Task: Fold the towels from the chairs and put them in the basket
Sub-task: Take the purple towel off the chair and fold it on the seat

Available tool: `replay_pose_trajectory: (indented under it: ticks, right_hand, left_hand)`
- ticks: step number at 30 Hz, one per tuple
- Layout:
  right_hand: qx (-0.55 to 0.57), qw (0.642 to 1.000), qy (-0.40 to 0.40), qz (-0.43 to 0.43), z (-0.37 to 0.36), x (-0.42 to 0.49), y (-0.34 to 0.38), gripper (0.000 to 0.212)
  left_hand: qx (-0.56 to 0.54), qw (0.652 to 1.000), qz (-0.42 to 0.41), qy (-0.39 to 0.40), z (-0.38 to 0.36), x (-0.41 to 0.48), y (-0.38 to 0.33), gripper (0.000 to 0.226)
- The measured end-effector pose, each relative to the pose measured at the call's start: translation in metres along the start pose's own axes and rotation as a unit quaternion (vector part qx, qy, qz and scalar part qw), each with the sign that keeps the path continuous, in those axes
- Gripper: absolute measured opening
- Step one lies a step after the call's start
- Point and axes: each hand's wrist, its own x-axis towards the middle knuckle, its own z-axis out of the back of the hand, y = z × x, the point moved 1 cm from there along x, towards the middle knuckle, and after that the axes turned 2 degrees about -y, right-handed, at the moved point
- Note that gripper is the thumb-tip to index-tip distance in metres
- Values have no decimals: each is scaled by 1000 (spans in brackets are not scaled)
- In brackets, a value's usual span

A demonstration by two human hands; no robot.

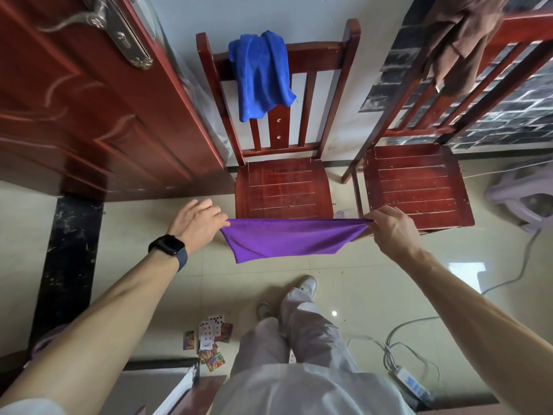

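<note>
A purple towel (288, 239) hangs stretched between my hands in front of the chairs. My left hand (199, 224) pinches its left top corner, and my right hand (392, 227) pinches its right top corner. A blue towel (261, 76) is draped over the back of the middle wooden chair (284, 184). A brown towel (460, 40) hangs on the back of the right wooden chair (419, 184). No basket is in view.
A red door (89, 100) stands at the left. Playing cards (212, 339) lie scattered on the tiled floor by my feet. A power strip with cables (410, 378) lies at the lower right. A pale plastic stool (523, 202) sits at the far right.
</note>
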Motion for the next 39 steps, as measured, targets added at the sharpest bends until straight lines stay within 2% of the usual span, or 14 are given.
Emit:
replay_pose_trajectory:
  ticks: [2, 5, 8, 15, 18, 22, 26, 27, 30, 32, 33, 37, 39]
  right_hand:
    - [-2, 1000, -1, 3, -2, 15, 1, 15]
    - [-22, 1000, -3, -16, -1, 50, 4, 15]
    - [-26, 999, -16, -21, -2, 88, 6, 14]
    - [0, 996, -64, -55, -1, 160, -1, 17]
    - [-14, 996, -82, -34, -7, 167, -5, 15]
    - [-18, 995, -79, -58, -39, 149, -13, 13]
    - [-35, 995, -17, -91, -93, 109, -32, 12]
    - [-32, 995, -2, -98, -109, 95, -37, 11]
    - [-37, 988, 72, -128, -157, 49, -49, 15]
    - [-30, 979, 122, -160, -182, 23, -54, 13]
    - [-28, 975, 143, -168, -194, 11, -56, 11]
    - [-37, 949, 247, -193, -221, -15, -65, 16]
    - [-3, 929, 295, -225, -221, -10, -67, 15]
  left_hand:
    - [19, 1000, 3, 3, -5, 7, 5, 38]
    - [50, 997, 37, 35, -14, 24, 20, 21]
    - [55, 994, 78, 44, -20, 49, 39, 27]
    - [63, 990, 112, -61, -34, 91, 77, 30]
    - [54, 989, 122, -70, -43, 93, 81, 30]
    - [25, 990, 124, -58, -74, 82, 61, 22]
    - [-14, 992, 122, -8, -126, 48, 24, 4]
    - [-24, 993, 118, 4, -139, 38, 13, 3]
    - [-58, 990, 113, 60, -174, 3, -22, 20]
    - [-75, 984, 123, 109, -194, -18, -41, 13]
    - [-86, 979, 129, 132, -202, -26, -49, 9]
    - [-154, 947, 155, 237, -230, -52, -66, 20]
    - [-217, 914, 203, 276, -234, -53, -65, 30]
